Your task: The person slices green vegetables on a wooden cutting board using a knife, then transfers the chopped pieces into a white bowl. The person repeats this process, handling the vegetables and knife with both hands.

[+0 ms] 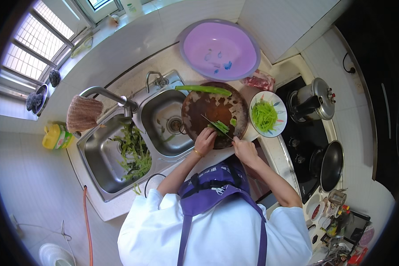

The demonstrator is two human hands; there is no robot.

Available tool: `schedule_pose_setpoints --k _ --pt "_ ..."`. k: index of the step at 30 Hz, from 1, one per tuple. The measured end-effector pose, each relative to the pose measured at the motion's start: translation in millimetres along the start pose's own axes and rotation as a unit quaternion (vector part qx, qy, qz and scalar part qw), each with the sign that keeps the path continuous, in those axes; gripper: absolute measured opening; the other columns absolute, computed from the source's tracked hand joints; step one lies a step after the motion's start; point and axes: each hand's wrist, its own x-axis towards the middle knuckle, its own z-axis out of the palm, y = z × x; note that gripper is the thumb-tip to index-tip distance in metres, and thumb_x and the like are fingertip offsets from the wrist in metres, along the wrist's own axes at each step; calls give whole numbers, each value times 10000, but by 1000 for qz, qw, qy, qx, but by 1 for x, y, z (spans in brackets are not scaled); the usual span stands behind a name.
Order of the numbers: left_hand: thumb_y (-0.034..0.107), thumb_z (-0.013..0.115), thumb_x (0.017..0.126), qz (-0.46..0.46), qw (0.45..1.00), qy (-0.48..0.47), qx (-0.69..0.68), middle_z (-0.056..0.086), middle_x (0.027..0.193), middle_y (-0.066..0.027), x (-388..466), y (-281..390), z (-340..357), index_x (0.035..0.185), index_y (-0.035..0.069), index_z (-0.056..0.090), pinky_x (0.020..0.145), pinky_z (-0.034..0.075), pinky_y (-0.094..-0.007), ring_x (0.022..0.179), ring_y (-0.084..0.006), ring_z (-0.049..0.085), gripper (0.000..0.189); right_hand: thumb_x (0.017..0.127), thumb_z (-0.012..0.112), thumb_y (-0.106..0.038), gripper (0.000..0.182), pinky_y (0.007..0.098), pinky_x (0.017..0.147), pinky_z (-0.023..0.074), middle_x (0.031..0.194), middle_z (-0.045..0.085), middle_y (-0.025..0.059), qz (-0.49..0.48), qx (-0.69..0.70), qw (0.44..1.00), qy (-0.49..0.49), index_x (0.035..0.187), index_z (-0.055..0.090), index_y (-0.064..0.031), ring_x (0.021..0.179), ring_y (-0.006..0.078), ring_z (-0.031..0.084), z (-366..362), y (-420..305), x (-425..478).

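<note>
On the round wooden chopping board (199, 114), my left hand (205, 141) presses down a small pile of green vegetable strips (222, 127). My right hand (245, 151) grips the handle of a kitchen knife (208, 119), its blade lying across the board against the strips. A short green piece (233, 122) rests just right of the blade. Along the board's far edge lies a long peeled green stalk (204, 89). To the right, a patterned white plate (279, 114) holds a heap of thin green shreds (264, 115). My left fingertips partly cover the strips.
Left of the board is a double steel sink (98, 159) with green peelings (136, 156) in one basin. A purple basin (219, 43) and a piece of raw meat (261, 80) sit behind. On the right, a gas stove (294, 133) bears a pressure cooker (314, 99) and a wok (332, 166).
</note>
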Motion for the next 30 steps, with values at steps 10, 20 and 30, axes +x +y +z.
schedule_pose_setpoints --k 10,20,30 --pt "-66 628 712 -6 1000 -7 7 589 979 -166 -4 0 -1 927 -39 609 819 494 -395 939 -345 588 217 914 514 -188 164 528 570 468 661 612 228 22 -1 999 -29 873 526 -29 652 424 613 -3 -7 -1" --pt "-62 639 690 0 1000 4 14 579 918 -152 -3 -1 -1 881 -23 605 786 489 -391 893 -331 581 199 914 511 -197 195 537 565 476 626 606 236 16 8 1000 -26 878 538 -7 621 434 615 -8 -11 -3" --pt "-45 649 711 4 1000 4 8 570 919 -150 1 1 -4 884 -24 587 803 482 -383 903 -331 566 185 917 513 -217 211 554 591 472 650 610 254 49 44 998 -15 903 528 -6 645 452 613 3 -9 -4"
